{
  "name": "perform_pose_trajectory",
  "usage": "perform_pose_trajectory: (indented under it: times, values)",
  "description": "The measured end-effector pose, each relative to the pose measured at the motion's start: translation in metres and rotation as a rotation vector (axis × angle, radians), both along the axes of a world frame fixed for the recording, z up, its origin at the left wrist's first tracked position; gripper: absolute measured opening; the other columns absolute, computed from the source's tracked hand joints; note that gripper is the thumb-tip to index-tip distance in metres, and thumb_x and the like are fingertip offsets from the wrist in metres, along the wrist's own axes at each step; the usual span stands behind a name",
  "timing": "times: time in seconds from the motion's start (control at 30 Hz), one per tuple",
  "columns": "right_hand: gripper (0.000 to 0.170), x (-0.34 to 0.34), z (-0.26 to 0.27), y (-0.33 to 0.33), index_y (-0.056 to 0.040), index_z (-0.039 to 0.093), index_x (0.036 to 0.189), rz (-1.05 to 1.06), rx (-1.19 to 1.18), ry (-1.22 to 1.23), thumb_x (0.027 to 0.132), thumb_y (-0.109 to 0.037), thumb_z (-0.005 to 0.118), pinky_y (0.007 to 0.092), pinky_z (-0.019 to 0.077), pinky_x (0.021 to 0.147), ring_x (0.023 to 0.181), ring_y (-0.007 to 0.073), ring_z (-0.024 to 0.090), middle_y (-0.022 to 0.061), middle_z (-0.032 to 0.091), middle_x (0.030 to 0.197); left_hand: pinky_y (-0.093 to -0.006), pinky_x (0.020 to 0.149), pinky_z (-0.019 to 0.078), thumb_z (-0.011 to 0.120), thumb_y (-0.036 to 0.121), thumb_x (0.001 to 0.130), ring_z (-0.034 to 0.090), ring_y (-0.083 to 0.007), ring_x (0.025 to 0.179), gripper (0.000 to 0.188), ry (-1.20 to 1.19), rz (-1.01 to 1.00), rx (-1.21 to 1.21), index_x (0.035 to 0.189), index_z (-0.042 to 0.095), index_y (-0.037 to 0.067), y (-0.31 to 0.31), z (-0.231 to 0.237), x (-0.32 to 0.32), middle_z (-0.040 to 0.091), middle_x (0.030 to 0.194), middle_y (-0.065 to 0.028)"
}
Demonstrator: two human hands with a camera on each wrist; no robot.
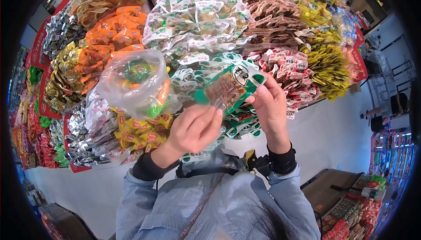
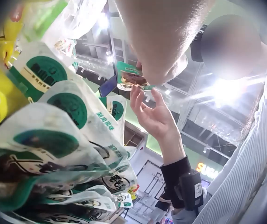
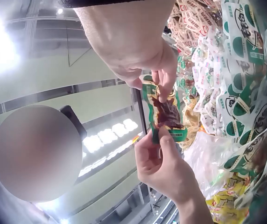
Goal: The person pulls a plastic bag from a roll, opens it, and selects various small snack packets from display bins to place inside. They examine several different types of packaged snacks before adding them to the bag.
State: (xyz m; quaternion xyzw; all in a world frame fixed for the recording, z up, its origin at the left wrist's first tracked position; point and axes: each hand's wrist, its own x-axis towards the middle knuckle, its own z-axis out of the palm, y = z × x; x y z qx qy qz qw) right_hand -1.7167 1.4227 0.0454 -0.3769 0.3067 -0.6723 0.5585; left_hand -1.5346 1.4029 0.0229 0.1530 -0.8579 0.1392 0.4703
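A green-edged snack packet [image 1: 224, 90] with a clear window onto brown food is stretched between both hands, above the heaped packets. My left hand [image 1: 195, 128] pinches its lower left edge between thumb and fingers. At the opposite, upper right end, my right hand [image 1: 269, 102] grips the packet near its white label. The right wrist view shows the same packet [image 3: 167, 112] with the right hand [image 3: 138, 53] above it and the left hand [image 3: 166, 165] below. In the left wrist view, the packet [image 2: 131, 77] is partly hidden behind the left hand [image 2: 156, 42].
An open clear plastic bag [image 1: 131, 80] holding several packets sits on the display to the left. Similar green and white packets [image 1: 188, 80] lie behind the hands. Orange packets [image 1: 116, 32], yellow packets [image 1: 142, 130] and red and white packets [image 1: 287, 71] fill neighbouring sections.
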Motion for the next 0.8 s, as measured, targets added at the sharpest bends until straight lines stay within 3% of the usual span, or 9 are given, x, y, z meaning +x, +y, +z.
perform_pose_trajectory:
  times: [0.27,0.37,0.47,0.5,0.6,0.63,0.8]
  values:
    - [0.006,-0.013,-0.013,-0.003,-0.0022,0.052,0.085,-0.142,0.134,0.093,0.080,-0.006,0.053,0.0247,0.0523,0.059,0.067,0.0068,0.056,-0.0001,0.056,0.074,-0.0303,0.064,0.0500,0.067,0.004,0.063,0.053,-0.0199,0.080,0.025,-0.125,-0.026,0.073,0.088,0.061,0.000,0.010,0.000,-0.003,0.055,0.088,-0.0079]
    - [0.004,-0.018,-0.010,-0.006,-0.0027,0.051,0.082,-0.194,0.129,0.132,0.080,-0.005,0.053,0.0237,0.0522,0.055,0.064,0.0046,0.054,-0.0021,0.054,0.068,-0.0314,0.069,0.0479,0.068,0.005,0.063,0.053,-0.0211,0.082,0.030,0.024,-0.108,0.294,0.091,0.058,0.000,0.010,-0.004,-0.001,0.054,0.091,-0.0090]
    - [0.002,-0.026,-0.014,-0.006,-0.0032,0.052,0.081,-0.196,0.109,0.162,0.080,-0.004,0.053,0.0226,0.0516,0.054,0.063,0.0041,0.054,-0.0007,0.056,0.068,-0.0293,0.075,0.0446,0.068,0.004,0.063,0.053,-0.0233,0.085,0.033,0.252,-0.064,0.530,0.093,0.054,0.000,0.004,-0.001,0.002,0.052,0.093,-0.0113]
    - [0.002,-0.026,-0.012,-0.005,-0.0033,0.052,0.081,-0.188,0.099,0.157,0.080,-0.004,0.053,0.0223,0.0514,0.054,0.062,0.0041,0.054,0.0000,0.057,0.069,-0.0259,0.078,0.0412,0.063,-0.002,0.068,0.052,-0.0198,0.087,0.031,0.295,-0.034,0.704,0.096,0.051,-0.001,0.006,0.003,0.002,0.051,0.094,-0.0110]
    - [0.002,-0.022,-0.005,-0.003,-0.0034,0.052,0.081,-0.191,0.093,0.167,0.080,-0.003,0.053,0.0210,0.0506,0.053,0.062,0.0040,0.054,0.0014,0.059,0.072,-0.0235,0.077,0.0403,0.060,-0.004,0.072,0.051,-0.0132,0.088,0.029,0.533,-0.326,1.309,0.099,0.049,-0.001,0.007,-0.005,-0.001,0.051,0.095,-0.0075]
    - [0.002,-0.020,-0.004,-0.002,-0.0034,0.052,0.081,-0.197,0.096,0.174,0.080,-0.003,0.053,0.0204,0.0502,0.053,0.061,0.0040,0.054,0.0017,0.059,0.072,-0.0215,0.075,0.0400,0.055,-0.005,0.077,0.050,-0.0082,0.087,0.023,0.512,-0.377,1.424,0.098,0.047,-0.001,0.008,-0.003,0.001,0.052,0.093,-0.0040]
    - [0.002,-0.019,-0.005,-0.002,-0.0038,0.052,0.081,-0.187,0.091,0.203,0.080,-0.004,0.054,0.0167,0.0475,0.051,0.062,0.0032,0.054,0.0008,0.059,0.072,-0.0209,0.073,0.0417,0.057,0.001,0.079,0.052,-0.0069,0.085,0.018,0.518,-0.400,1.585,0.095,0.049,0.001,0.007,-0.013,0.006,0.055,0.088,-0.0015]
